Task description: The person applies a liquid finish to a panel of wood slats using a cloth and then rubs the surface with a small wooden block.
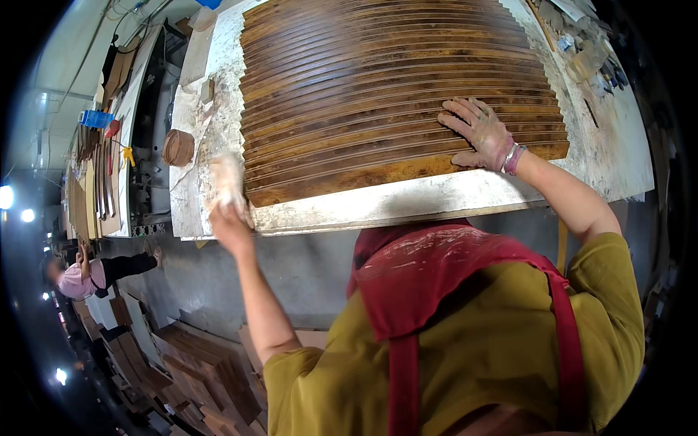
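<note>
A row of dark brown stained wooden strips (392, 94) lies side by side on a white, stained worktable (407, 198). My right hand (480, 136), with a thin, smudged covering and a band at its wrist, rests flat on the nearest strips at the right, fingers spread. At the left ends of the strips is my left hand (231, 224), blurred by motion. It seems closed on a pale crumpled cloth (227, 178), whose outline is smeared. The fingers are mostly hidden behind it.
A round brown tub (178, 147) and a small block (208, 91) sit at the table's left side. Clear plastic containers (587, 59) and tools lie at the far right. Stacked boards (207, 360) stand on the floor at lower left. Another person (83, 278) is beside a second bench.
</note>
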### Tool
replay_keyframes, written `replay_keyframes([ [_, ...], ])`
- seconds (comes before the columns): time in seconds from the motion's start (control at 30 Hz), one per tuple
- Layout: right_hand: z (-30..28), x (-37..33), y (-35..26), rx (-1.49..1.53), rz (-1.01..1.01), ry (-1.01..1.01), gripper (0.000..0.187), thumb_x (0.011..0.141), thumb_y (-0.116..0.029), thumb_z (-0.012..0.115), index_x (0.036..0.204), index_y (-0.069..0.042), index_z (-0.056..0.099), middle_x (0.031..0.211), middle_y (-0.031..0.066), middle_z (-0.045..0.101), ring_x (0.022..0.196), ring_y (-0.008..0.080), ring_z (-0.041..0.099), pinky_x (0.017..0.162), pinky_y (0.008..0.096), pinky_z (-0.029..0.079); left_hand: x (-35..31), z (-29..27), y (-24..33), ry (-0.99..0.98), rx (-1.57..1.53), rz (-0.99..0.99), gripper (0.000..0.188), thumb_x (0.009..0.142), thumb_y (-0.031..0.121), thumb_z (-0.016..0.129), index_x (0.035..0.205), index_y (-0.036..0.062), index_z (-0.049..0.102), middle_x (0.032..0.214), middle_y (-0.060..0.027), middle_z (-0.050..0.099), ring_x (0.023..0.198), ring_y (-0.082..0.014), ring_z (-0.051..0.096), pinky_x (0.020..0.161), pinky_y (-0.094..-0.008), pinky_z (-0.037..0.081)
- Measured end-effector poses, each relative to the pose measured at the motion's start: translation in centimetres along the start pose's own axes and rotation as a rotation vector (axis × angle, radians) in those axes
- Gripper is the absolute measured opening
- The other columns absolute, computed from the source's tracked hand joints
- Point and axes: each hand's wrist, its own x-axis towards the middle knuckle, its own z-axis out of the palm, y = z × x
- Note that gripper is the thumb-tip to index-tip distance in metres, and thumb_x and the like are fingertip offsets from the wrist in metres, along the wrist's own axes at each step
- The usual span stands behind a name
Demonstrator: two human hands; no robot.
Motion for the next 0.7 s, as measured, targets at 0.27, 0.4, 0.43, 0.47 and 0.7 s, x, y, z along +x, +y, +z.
replay_keyframes([
  [0.27, 0.2, 0.1, 0.4, -0.015, 0.013, -0.007, 0.083, 0.074, -0.051, 0.071, 0.145, -0.019, 0.041, 0.151, 0.0094, 0.037, 0.141, 0.0313, 0.032, 0.117, 0.0494, 0.021, -2.4, -0.3, 11.0, -0.12, -0.003, 0.382, 0.041, 0.076, 0.018, 0.072, 0.114, 0.0065, 0.064, 0.115, -0.0159, 0.062, 0.109, -0.0353, 0.057, 0.093, -0.0552, 0.041],
  [0.4, 0.6, -0.2, 0.6, -0.036, 0.017, -0.022, 0.085, 0.075, -0.056, 0.068, 0.146, -0.02, 0.039, 0.151, 0.0091, 0.036, 0.14, 0.0312, 0.032, 0.116, 0.0493, 0.022, -1.0, 2.9, 3.0, -0.098, 0.104, 0.083, 0.034, 0.085, 0.016, 0.063, 0.117, 0.0043, 0.061, 0.118, -0.0208, 0.059, 0.112, -0.0411, 0.054, 0.093, -0.0514, 0.043],
  [0.43, 0.5, -0.1, 0.8, -0.046, 0.014, -0.01, 0.085, 0.074, -0.057, 0.068, 0.146, -0.021, 0.039, 0.151, 0.009, 0.036, 0.14, 0.0312, 0.032, 0.116, 0.0495, 0.022, 0.5, 1.8, 0.9, -0.248, 0.074, -0.135, 0.034, 0.088, 0.017, 0.063, 0.118, 0.0019, 0.061, 0.117, -0.0222, 0.062, 0.111, -0.0408, 0.056, 0.092, -0.0463, 0.045],
  [0.47, 0.8, 0.1, 0.9, -0.031, -0.009, 0.011, 0.085, 0.074, -0.058, 0.067, 0.146, -0.02, 0.039, 0.151, 0.0094, 0.036, 0.14, 0.0312, 0.033, 0.116, 0.0501, 0.022, 0.8, 1.1, -2.0, -0.209, -0.052, -0.16, 0.033, 0.09, 0.019, 0.062, 0.118, 0.0, 0.062, 0.112, -0.0214, 0.065, 0.102, -0.0394, 0.061, 0.088, -0.046, 0.047],
  [0.7, 0.8, -0.1, 0.7, -0.028, -0.006, 0.001, 0.086, 0.073, -0.06, 0.066, 0.144, -0.019, 0.041, 0.15, 0.0111, 0.038, 0.139, 0.0344, 0.034, 0.115, 0.0512, 0.023, 0.6, -2.1, 7.6, 0.026, -0.046, 0.066, 0.025, 0.09, 0.02, 0.063, 0.108, 0.0025, 0.065, 0.102, -0.0201, 0.062, 0.094, -0.0386, 0.059, 0.08, -0.0456, 0.048],
])
